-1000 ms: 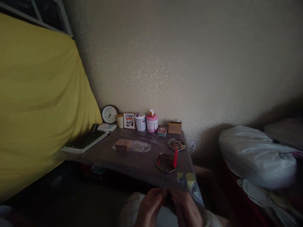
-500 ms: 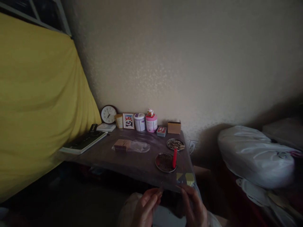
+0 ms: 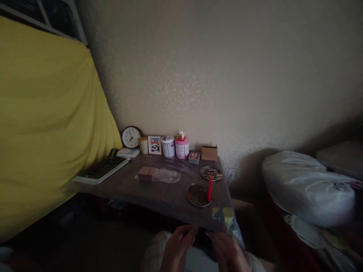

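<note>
Both hands sit low at 6 o'clock, fingertips nearly meeting. The left hand (image 3: 178, 247) pinches a small dark sliver – a matchstick (image 3: 193, 229), likely; whether the blurred right hand (image 3: 228, 249) grips anything I cannot tell. The red candle (image 3: 210, 189) stands upright toward 12 o'clock – nearer the right hand.

- Home, likely a bedroom corner.
- Low table (image 3: 159, 192) against wallpapered wall (image 3: 227, 75).
- Along table's back edge: clock (image 3: 131, 136), framed panda picture (image 3: 154, 145), tins (image 3: 175, 146), small figurine.
- Left of table: yellow sheet (image 3: 42, 124).
- Right of table: stuffed white bag (image 3: 306, 187).
</note>
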A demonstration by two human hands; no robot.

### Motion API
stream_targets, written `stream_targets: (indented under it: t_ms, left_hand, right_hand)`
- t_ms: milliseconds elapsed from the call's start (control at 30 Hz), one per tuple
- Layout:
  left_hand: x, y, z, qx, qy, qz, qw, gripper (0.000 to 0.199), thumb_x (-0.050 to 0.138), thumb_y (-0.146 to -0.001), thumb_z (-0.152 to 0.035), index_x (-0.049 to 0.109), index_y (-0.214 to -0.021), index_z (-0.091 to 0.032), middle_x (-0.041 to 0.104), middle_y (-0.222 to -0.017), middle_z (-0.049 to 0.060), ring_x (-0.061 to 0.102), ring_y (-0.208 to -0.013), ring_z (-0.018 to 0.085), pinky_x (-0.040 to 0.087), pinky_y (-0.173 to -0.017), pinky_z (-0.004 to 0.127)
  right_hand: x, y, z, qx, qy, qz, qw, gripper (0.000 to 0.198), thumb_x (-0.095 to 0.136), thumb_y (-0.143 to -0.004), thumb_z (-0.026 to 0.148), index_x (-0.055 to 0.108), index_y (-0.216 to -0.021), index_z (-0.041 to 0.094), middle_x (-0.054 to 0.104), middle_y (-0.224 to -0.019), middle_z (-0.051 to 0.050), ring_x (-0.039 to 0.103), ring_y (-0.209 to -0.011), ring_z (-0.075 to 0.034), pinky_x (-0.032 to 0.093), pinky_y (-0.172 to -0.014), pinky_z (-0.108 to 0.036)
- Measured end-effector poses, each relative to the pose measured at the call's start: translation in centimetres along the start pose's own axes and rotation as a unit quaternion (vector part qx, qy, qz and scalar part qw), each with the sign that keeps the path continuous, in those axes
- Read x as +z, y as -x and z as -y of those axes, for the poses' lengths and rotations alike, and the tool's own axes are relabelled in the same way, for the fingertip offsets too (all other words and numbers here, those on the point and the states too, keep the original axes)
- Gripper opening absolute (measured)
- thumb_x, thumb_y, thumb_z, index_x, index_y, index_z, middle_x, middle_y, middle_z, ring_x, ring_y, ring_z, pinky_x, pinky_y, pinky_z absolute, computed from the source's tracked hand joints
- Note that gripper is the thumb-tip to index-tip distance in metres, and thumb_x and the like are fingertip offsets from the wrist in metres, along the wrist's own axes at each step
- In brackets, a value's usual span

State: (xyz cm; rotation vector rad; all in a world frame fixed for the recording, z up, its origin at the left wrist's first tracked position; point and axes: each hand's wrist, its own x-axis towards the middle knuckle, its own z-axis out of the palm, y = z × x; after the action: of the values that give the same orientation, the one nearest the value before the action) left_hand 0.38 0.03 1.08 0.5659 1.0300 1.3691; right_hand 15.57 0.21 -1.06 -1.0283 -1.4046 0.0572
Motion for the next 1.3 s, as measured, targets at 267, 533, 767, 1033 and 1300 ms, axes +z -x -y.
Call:
stream_targets:
  t_ms: [267, 533, 767, 1033, 1300]
  left_hand:
    - [-1.7, 0.3, -0.9, -0.016, 0.066, 0.012, 0.998, 0.052, 0.109, -0.05, -0.054, 0.09, -0.088, -0.023, 0.091, -0.1, 0.008, 0.078, -0.095, 0.017, 0.061, -0.087, 0.021]
    - [-1.3, 0.2, 0.5, 0.04, 0.005, 0.036, 0.999, 0.04, 0.094, -0.072, -0.052, 0.09, -0.098, -0.022, 0.089, -0.103, 0.012, 0.076, -0.107, 0.03, 0.06, -0.098, 0.037]
    - [-0.2, 1.0, 0.2, 0.089, 0.01, 0.036, 0.995, 0.045, 0.095, -0.069, -0.064, 0.091, -0.096, -0.029, 0.09, -0.103, 0.013, 0.08, -0.106, 0.037, 0.064, -0.099, 0.043]
    - [-0.8, -0.7, 0.0, -0.002, -0.086, 0.001, 0.996, 0.04, 0.098, -0.066, -0.057, 0.09, -0.087, -0.025, 0.087, -0.091, 0.013, 0.076, -0.097, 0.036, 0.061, -0.096, 0.047]
    - [-0.3, 1.2, -1.1, -0.004, 0.044, -0.002, 0.999, 0.044, 0.102, -0.058, -0.047, 0.091, -0.092, -0.022, 0.089, -0.096, 0.008, 0.074, -0.098, 0.022, 0.058, -0.089, 0.026]
  right_hand:
    - [-1.5, -1.3, -5.7, 0.21, 0.044, 0.048, 0.975, 0.062, 0.061, -0.09, 0.085, 0.086, -0.092, 0.028, 0.09, -0.09, -0.005, 0.085, -0.08, -0.022, 0.069, -0.074, -0.027]
    - [-1.2, -1.8, 1.5, 0.244, -0.087, -0.006, 0.966, 0.037, 0.072, -0.094, 0.067, 0.084, -0.1, 0.033, 0.087, -0.104, 0.001, 0.079, -0.1, -0.016, 0.058, -0.099, -0.021]
    - [0.3, -0.3, 2.4, 0.059, -0.089, 0.016, 0.994, 0.02, 0.063, -0.107, 0.04, 0.081, -0.109, 0.033, 0.086, -0.099, 0.001, 0.082, -0.092, -0.011, 0.064, -0.09, -0.017]
    - [-1.0, -1.1, 0.2, -0.094, 0.006, 0.048, 0.994, 0.022, 0.06, -0.107, 0.029, 0.079, -0.116, 0.033, 0.09, -0.101, -0.002, 0.087, -0.094, -0.015, 0.071, -0.086, -0.022]
    - [-0.3, -0.4, -7.1, 0.248, 0.012, 0.057, 0.967, 0.072, 0.059, -0.084, 0.092, 0.087, -0.089, 0.025, 0.09, -0.09, -0.009, 0.087, -0.082, -0.025, 0.072, -0.074, -0.031]
